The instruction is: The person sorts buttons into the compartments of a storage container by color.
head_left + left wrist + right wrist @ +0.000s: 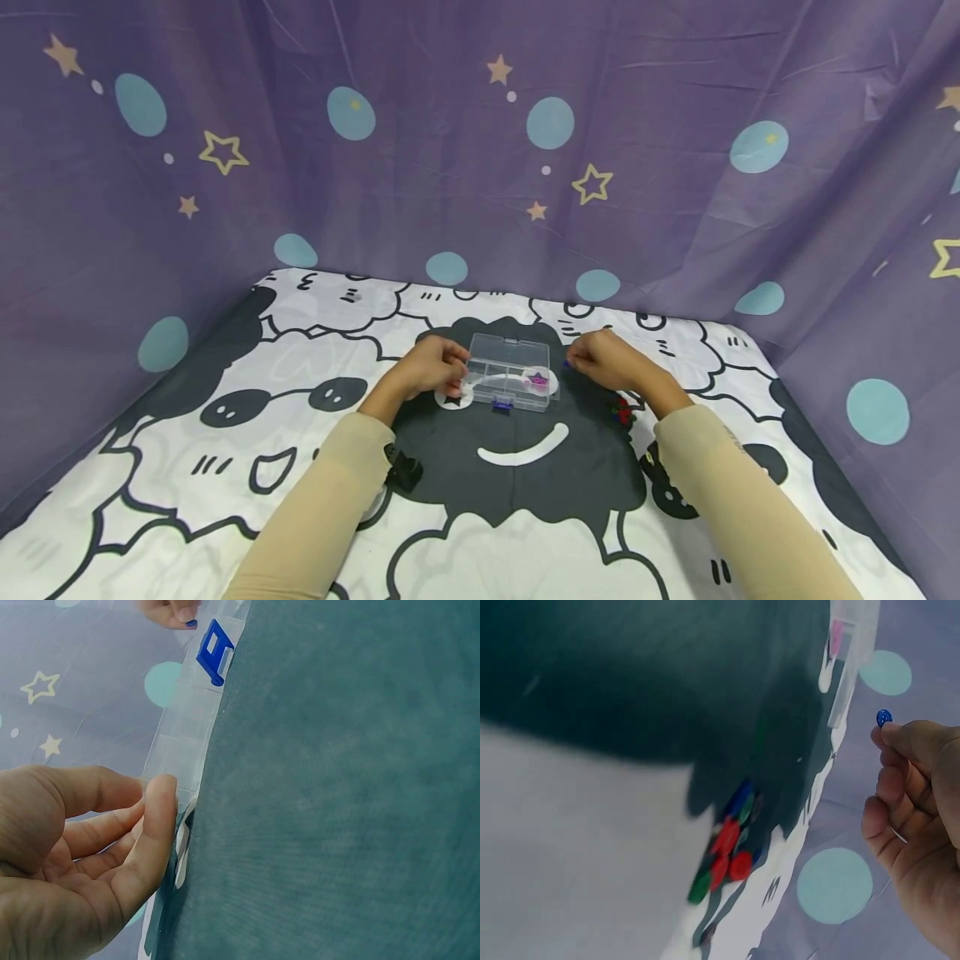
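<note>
While the left hand (435, 367) pinches the left end of the clear box (506, 367), the curled right hand (600, 360), just right of it, pinches a small blue piece (884, 717), probably light, hard and slippery, best held by its rim.

The box (504, 349) is smooth, clear plastic, its latch (214, 660) opaque plastic; the blue piece (884, 717) looks glossy, the cover (517, 483) matt cloth, the curtain (435, 196) creased fabric
</note>
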Demonstrator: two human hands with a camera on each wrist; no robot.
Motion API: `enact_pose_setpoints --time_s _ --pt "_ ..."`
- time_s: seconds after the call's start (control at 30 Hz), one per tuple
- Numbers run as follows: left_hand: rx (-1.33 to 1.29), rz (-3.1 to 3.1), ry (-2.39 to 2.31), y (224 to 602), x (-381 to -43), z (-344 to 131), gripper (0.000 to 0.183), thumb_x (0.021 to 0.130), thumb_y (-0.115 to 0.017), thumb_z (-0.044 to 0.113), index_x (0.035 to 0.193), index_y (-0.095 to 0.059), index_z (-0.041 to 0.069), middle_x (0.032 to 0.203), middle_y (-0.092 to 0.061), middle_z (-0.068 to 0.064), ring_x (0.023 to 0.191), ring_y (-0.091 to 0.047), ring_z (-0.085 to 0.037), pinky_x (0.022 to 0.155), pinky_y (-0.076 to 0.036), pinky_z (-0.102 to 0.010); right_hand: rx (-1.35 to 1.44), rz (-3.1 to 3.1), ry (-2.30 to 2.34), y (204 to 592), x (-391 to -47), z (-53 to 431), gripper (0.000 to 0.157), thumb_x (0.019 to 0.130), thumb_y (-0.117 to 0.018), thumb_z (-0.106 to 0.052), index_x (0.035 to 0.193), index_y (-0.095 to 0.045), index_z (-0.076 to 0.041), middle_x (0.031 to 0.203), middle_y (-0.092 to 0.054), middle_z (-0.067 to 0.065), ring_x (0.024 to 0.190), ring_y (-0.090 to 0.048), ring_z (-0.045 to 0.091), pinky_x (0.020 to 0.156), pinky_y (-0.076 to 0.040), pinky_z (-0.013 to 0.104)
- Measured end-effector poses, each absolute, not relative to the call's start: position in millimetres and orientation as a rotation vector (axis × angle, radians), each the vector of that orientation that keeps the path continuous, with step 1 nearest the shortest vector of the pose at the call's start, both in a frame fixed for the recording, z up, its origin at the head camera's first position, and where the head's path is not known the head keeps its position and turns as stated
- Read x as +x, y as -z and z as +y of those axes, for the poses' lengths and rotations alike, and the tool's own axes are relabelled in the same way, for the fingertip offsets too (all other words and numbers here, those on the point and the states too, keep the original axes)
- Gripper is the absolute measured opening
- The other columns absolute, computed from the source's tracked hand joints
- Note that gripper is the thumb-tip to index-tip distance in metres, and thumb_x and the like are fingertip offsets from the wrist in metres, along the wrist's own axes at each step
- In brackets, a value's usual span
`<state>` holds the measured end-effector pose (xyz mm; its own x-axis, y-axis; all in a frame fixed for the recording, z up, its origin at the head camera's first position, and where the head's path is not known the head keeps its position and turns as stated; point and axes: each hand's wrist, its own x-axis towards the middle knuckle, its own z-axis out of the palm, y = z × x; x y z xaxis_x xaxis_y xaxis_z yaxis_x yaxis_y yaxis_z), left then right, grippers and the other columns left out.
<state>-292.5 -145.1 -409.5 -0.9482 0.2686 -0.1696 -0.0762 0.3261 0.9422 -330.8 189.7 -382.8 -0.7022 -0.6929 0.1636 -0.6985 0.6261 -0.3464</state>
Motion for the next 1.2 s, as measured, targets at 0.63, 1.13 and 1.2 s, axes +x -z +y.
enact_pose_setpoints --time_s 0.63,1.13,1.2 --pt "0.165 2.297 -1.661 409.6 -292.2 -144.1 0.031 0.097 -0.056 -0.008 0.127 -0.061 -0.01 0.098 -0.063 -0.017 0.065 -0.065 -0.018 0.062 -0.065 -0.032 1.273 -2.749 -0.617 385.1 -331.0 153.0 0.013 0.099 -0.065 -0.006 0.103 -0.076 0.001 0.084 -0.072 0.0 0.063 -0.054 0.005 0.063 -0.054 0.029" --pt "0.182 2.294 -1.675 412.0 -293.2 -145.5 0.031 0.097 -0.056 -0.009 0.127 -0.061 -0.011 0.098 -0.063 -0.017 0.065 -0.064 -0.018 0.062 -0.065 -0.032 1.422 -2.715 -0.578 382.3 -326.2 117.4 0.02 0.102 -0.061 -0.005 0.087 -0.074 -0.003 0.07 -0.057 -0.003 0.057 -0.045 0.004 0.059 -0.047 0.028" --pt "0.184 2.293 -1.677 412.2 -293.5 -145.5 0.031 0.097 -0.056 -0.009 0.127 -0.06 -0.011 0.097 -0.063 -0.017 0.065 -0.064 -0.018 0.062 -0.065 -0.032 1.42 -2.708 -0.574 382.8 -326.2 113.4 0.017 0.101 -0.062 -0.005 0.092 -0.076 -0.002 0.072 -0.061 -0.003 0.058 -0.049 0.003 0.06 -0.051 0.027"
